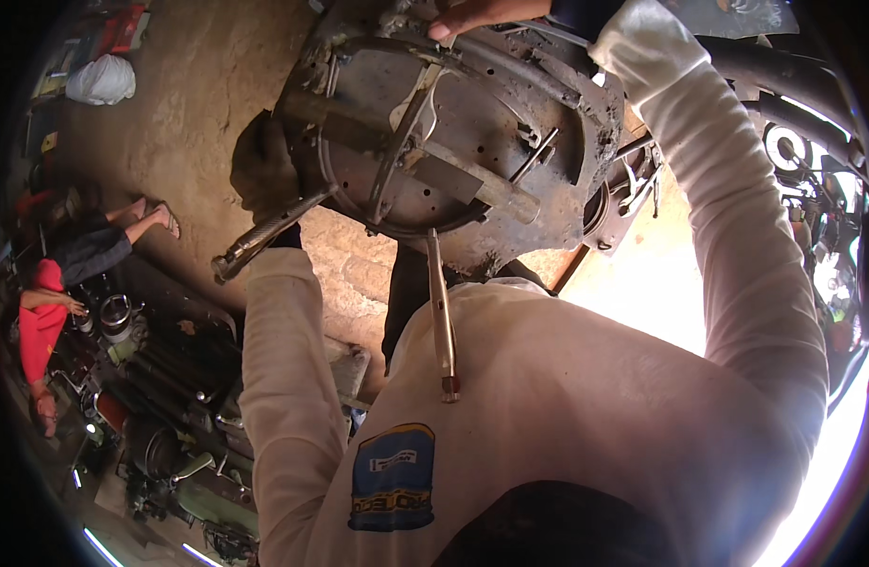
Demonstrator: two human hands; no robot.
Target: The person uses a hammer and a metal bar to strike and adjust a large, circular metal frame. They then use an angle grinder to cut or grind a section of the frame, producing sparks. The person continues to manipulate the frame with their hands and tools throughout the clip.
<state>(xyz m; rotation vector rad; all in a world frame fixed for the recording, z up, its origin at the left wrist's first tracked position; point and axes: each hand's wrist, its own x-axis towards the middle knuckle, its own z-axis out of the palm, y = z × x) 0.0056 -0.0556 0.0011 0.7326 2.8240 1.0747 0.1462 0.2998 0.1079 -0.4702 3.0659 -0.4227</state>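
A dark metal plate assembly (491,104), with a round rim, cross bars and a tube, lies in front of my body. Two locking pliers hang from its rim: one pair of pliers (274,231) at the lower left, another (442,321) pointing toward my chest. My left hand (264,165), in a dark glove, is closed against the plate's left side; its fingertips are hidden. At the far edge, my bare right hand (496,13) grips the plate, one digit lying along it. The rest of that hand is cut off by the picture's top.
Brown ground (198,85) stretches to the left. A person in red (45,312) is at far left, beside dark machine parts (156,444). A white sack (101,79) lies at upper left. Motorcycles (836,246) stand at right, near a dark pipe (775,71).
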